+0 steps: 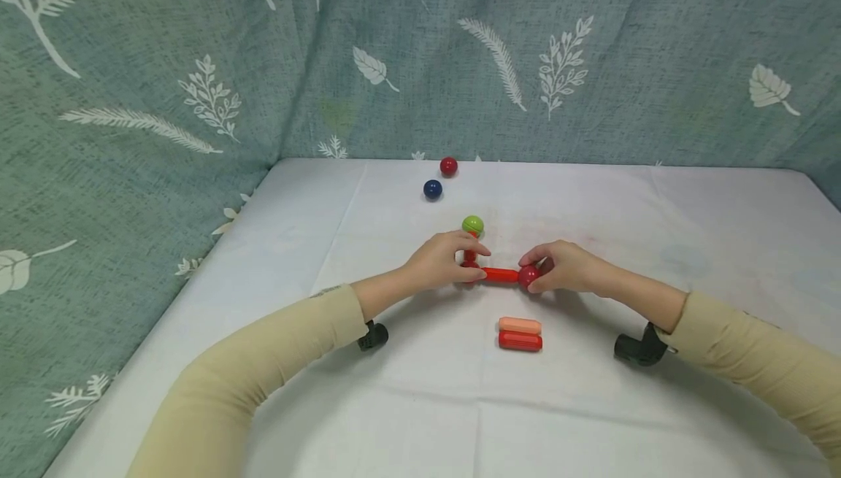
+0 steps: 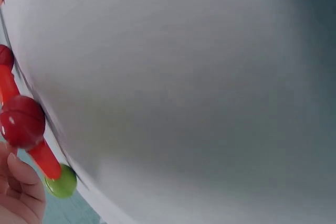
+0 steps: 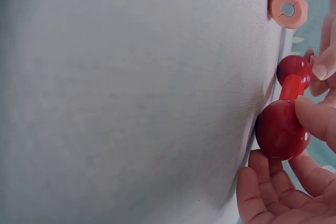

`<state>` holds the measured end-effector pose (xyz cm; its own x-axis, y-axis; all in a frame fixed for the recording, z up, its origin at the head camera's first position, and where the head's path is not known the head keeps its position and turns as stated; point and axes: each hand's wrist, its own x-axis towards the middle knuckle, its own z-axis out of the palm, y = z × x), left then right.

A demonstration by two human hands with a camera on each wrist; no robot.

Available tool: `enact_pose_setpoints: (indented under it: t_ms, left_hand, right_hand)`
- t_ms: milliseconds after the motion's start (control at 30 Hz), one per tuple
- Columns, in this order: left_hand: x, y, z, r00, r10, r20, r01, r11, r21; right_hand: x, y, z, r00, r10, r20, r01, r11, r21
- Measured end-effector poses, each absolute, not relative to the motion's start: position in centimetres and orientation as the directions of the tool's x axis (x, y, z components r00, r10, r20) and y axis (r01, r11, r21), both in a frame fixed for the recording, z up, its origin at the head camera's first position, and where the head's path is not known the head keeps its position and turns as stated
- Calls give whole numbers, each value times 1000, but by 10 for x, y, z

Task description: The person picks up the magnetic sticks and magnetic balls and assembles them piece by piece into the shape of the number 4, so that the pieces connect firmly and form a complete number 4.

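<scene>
With curled fingers, the left hand point(image 1: 439, 263) is pinching the left ball point(image 2: 23, 121) on a red rod point(image 1: 501, 275) and the right hand point(image 1: 573, 266) is gripping the right ball point(image 1: 527, 276).

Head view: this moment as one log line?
left hand: holds corner red ball | right hand: holds end red ball | red rod: between both balls | blue ball: apart
</scene>
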<state>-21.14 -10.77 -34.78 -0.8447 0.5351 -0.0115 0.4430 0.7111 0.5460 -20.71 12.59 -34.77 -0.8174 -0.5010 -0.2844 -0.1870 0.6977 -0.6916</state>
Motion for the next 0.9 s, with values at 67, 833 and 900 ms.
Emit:
enact_pose_setpoints:
  t_ms: [67,833,900]
  left_hand:
    - [-212,-103,-348,-833,552,-31,446,704,553]
    - [-215,-88,-349,-837,527,-145,356,727,587]
    - [-215,-88,-349,-838,527,-144,357,728,585]
  right_hand:
    - [-207,126,-348,-818,-501,-283,-188,698,-691]
    - [-206,127,-346,-818,-505,-274,-191,689,-700]
    - [-206,129,-343,-823,-498,-273,-195,699,-688]
